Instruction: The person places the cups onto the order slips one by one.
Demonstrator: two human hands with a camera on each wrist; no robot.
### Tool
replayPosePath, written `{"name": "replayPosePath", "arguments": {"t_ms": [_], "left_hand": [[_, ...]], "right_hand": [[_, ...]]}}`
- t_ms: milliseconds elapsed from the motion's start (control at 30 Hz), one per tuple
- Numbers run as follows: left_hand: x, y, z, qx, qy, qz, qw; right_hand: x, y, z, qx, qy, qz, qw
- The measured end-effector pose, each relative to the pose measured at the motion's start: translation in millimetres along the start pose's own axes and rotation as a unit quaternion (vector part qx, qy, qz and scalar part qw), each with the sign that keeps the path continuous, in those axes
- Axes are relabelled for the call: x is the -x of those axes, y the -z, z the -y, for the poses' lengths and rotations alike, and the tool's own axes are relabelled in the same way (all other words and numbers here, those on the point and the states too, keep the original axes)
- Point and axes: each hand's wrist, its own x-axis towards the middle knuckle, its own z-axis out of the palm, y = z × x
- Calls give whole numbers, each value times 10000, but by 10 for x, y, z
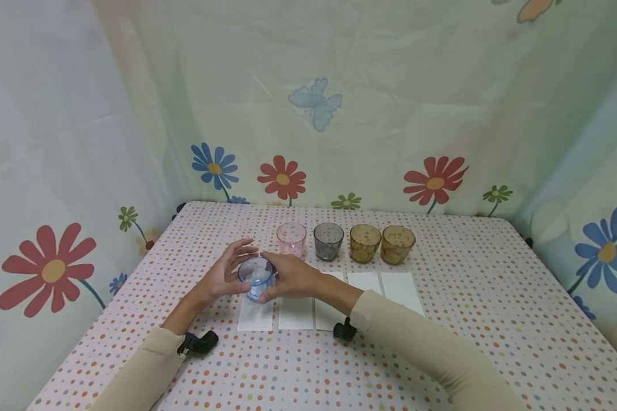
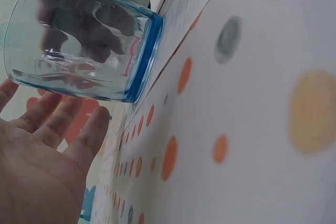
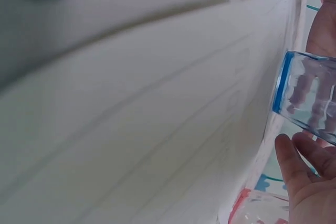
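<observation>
A clear glass cup with a blue tint (image 1: 257,278) stands upright at the leftmost white paper sheet (image 1: 255,317), between both hands. Its thick blue base (image 2: 146,59) is at the paper; whether it touches is hard to tell. My left hand (image 1: 225,275) curves loosely about the cup's left side. In the left wrist view, the relaxed fingers (image 2: 47,116) lie beside the wall, with a small gap at the nearest tip. On the other side is my right hand (image 1: 294,276), its thumb and fingers spread around the cup. In the right wrist view, its fingertips (image 3: 287,148) sit just off the glass.
Behind the papers stand a pink cup (image 1: 291,240), a grey cup (image 1: 328,242) and two amber cups, one left (image 1: 365,244) and one right (image 1: 398,245). More white sheets (image 1: 402,288) lie in a row on the dotted tablecloth (image 1: 298,371). A floral curtain (image 1: 370,131) surrounds the table.
</observation>
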Motion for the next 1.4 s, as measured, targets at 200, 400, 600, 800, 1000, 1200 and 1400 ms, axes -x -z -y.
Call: {"name": "replayPosePath", "arguments": {"t_ms": [200, 400, 600, 800, 1000, 1200, 1400], "left_hand": [[2, -32, -3, -187, -21, -69, 9998], [-21, -47, -35, -422, -55, -152, 9990], [-26, -51, -28, -556, 48, -206, 9982], [-25, -58, -29, -569, 171, -314, 9977], [-18, -65, -25, -579, 263, -320, 9975], [-29, -73, -18, -540, 180, -190, 9982], [-33, -74, -24, -435, 161, -154, 9988]], "right_hand": [[33, -19, -44, -48, 106, 56, 9999], [29, -17, -65, -84, 258, -114, 9996], [54, -17, -79, 16, 102, -255, 9996], [94, 14, -82, -1, -75, -284, 9996], [92, 29, -95, -209, -10, -422, 9989], [89, 38, -105, -580, 46, -567, 9967], [89, 98, -67, -929, -87, -805, 9924]]}}
